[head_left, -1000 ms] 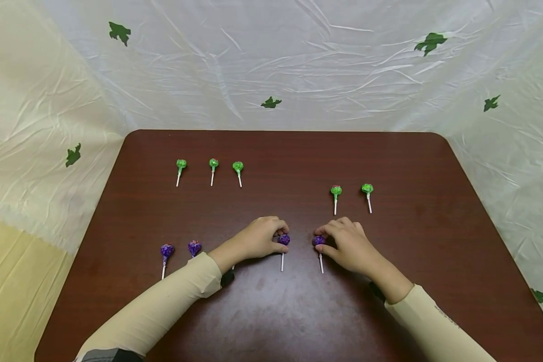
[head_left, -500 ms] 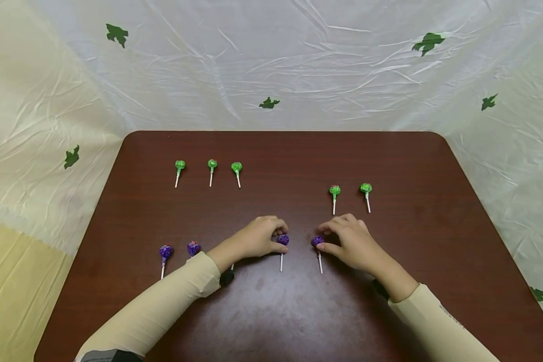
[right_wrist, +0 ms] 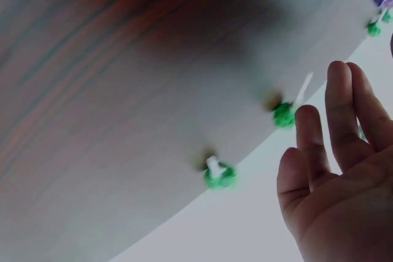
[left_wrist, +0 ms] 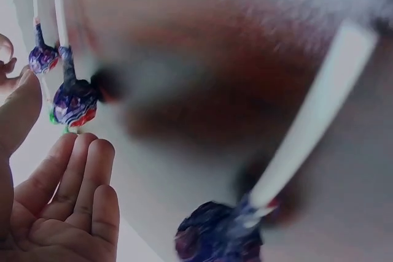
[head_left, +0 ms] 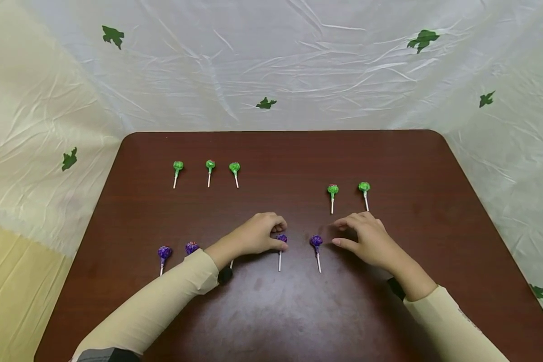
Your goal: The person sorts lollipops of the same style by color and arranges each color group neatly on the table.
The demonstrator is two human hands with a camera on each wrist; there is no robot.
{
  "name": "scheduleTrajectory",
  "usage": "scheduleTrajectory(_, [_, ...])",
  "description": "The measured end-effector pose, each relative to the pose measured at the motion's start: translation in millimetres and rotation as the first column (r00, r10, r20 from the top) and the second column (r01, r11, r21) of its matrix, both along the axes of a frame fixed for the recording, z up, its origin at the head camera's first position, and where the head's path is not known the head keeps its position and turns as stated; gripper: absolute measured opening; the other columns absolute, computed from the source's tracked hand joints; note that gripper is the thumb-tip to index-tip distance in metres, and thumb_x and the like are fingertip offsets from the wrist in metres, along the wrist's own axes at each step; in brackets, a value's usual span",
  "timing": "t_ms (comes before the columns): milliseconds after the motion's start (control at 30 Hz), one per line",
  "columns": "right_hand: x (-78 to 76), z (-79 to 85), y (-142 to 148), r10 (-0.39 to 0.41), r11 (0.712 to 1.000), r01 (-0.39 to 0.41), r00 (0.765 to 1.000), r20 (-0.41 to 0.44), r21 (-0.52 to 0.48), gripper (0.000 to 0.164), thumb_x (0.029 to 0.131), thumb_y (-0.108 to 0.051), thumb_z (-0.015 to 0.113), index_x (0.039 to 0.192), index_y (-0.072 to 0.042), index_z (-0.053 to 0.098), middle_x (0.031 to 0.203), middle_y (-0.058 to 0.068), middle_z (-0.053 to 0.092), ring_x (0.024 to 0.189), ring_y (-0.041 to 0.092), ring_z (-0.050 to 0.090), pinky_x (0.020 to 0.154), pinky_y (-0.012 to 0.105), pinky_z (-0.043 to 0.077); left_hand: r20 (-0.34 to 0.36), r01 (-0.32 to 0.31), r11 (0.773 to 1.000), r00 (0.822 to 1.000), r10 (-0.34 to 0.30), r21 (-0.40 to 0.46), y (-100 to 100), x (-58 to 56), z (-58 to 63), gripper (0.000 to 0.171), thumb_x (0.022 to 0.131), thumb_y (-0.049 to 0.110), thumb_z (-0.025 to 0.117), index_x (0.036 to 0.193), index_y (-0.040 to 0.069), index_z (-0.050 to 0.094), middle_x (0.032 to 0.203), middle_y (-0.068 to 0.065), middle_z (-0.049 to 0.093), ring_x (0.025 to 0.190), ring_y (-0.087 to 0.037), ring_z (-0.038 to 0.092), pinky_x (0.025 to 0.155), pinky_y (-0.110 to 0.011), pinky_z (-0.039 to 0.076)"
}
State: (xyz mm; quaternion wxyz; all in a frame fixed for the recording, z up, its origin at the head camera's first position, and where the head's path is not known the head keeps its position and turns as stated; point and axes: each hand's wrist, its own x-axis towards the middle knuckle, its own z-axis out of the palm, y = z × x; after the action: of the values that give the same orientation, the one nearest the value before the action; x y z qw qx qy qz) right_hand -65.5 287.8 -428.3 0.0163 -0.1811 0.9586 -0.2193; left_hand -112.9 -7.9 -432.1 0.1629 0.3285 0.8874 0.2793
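Note:
My left hand (head_left: pixel 255 235) is at the table's middle, thumb and fingers spread around a purple-wrapped lollipop (head_left: pixel 281 238). In the left wrist view, this lollipop (left_wrist: pixel 75 101) lies just past the extended fingers (left_wrist: pixel 72 176), with a gap between them and the thumb. Just right of it lies a second purple lollipop (head_left: pixel 316 242), its white stick toward me. My right hand (head_left: pixel 368 240) is off to that one's right, fingers parted and holding nothing. The right wrist view shows its fingers (right_wrist: pixel 339 111) loosely extended.
Two more purple lollipops (head_left: pixel 165 253) (head_left: pixel 192 247) are at the left; my sleeve partly covers one. A stick (head_left: pixel 232 264) shows beside my left wrist. Three green lollipops (head_left: pixel 210 165) lie at the brown table's (head_left: pixel 276 151) back left, two (head_left: pixel 333 190) (head_left: pixel 364 187) at back right.
My right hand has let go of the right purple lollipop and drawn away to the right. My left hand's thumb and fingers have opened slightly around its lollipop.

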Motion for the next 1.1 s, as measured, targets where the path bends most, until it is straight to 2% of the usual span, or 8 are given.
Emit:
scheduleTrajectory(267, [-6.7, -1.8, 35, -0.094, 0.995, 0.095, 0.995, 0.041, -0.036, 0.035, 0.091, -0.028, 0.073, 0.119, -0.008, 0.066, 0.108, 0.008, 0.068, 0.113, 0.034, 0.050, 0.090, 0.052, 0.033, -0.015, 0.011, 0.999, 1.000, -0.012, -0.033, 9, -13.2, 11.5, 0.042, 0.086, 0.028, 0.079, 0.119, 0.005, 0.065, 0.112, -0.009, 0.067, 0.106, -0.022, 0.063, 0.095, -0.036, 0.051])
scheduleTrajectory(467, [-20.8, -3.4, 69, -0.184, 0.979, 0.192, 0.976, 0.114, -0.066, 0.040, 0.093, -0.026, 0.071, 0.124, -0.002, 0.062, 0.116, 0.017, 0.065, 0.120, 0.041, 0.045, 0.101, 0.061, 0.031, -0.020, 0.004, 0.999, 1.000, -0.005, -0.043, 25, -33.9, 22.1, 0.046, 0.089, 0.027, 0.076, 0.126, 0.003, 0.063, 0.120, -0.012, 0.066, 0.113, -0.023, 0.061, 0.099, -0.037, 0.050])
scheduleTrajectory(700, [-39.4, -3.7, 97, -0.259, 0.956, 0.281, 0.943, 0.210, -0.082, 0.053, 0.096, -0.034, 0.066, 0.135, -0.001, 0.053, 0.127, 0.023, 0.058, 0.129, 0.045, 0.044, 0.106, 0.063, 0.035, -0.044, -0.026, 0.999, 0.999, 0.024, -0.041, 46, -58.4, 32.3, 0.048, 0.088, 0.027, 0.077, 0.126, 0.003, 0.062, 0.121, -0.011, 0.066, 0.116, -0.024, 0.061, 0.101, -0.037, 0.049])
scheduleTrajectory(800, [-48.3, -4.9, 104, -0.289, 0.943, 0.318, 0.926, 0.245, -0.092, 0.057, 0.097, -0.039, 0.063, 0.138, -0.003, 0.050, 0.130, 0.023, 0.056, 0.130, 0.044, 0.045, 0.105, 0.062, 0.037, -0.034, -0.050, 0.998, 0.998, 0.050, -0.025, 54, -68.7, 32.1, 0.048, 0.088, 0.027, 0.077, 0.127, 0.003, 0.062, 0.122, -0.012, 0.066, 0.117, -0.023, 0.061, 0.102, -0.037, 0.049])
scheduleTrajectory(933, [-59.3, -6.2, 107, -0.315, 0.931, 0.354, 0.905, 0.287, -0.094, 0.060, 0.098, -0.043, 0.060, 0.142, -0.005, 0.047, 0.133, 0.021, 0.055, 0.131, 0.042, 0.045, 0.104, 0.061, 0.039, 0.024, -0.087, 0.996, 0.996, 0.087, 0.020, 64, -80.4, 26.9, 0.048, 0.090, 0.026, 0.075, 0.129, 0.003, 0.060, 0.124, -0.012, 0.065, 0.118, -0.023, 0.060, 0.102, -0.036, 0.048])
scheduleTrajectory(1100, [-71.4, -4.4, 106, -0.318, 0.928, 0.359, 0.901, 0.297, -0.097, 0.060, 0.098, -0.042, 0.060, 0.144, -0.006, 0.046, 0.132, 0.021, 0.056, 0.130, 0.042, 0.046, 0.105, 0.060, 0.039, 0.076, -0.121, 0.991, 0.990, 0.117, 0.050, 78, -91.6, 20.3, 0.048, 0.091, 0.025, 0.074, 0.131, 0.003, 0.058, 0.127, -0.012, 0.063, 0.119, -0.023, 0.058, 0.102, -0.035, 0.048])
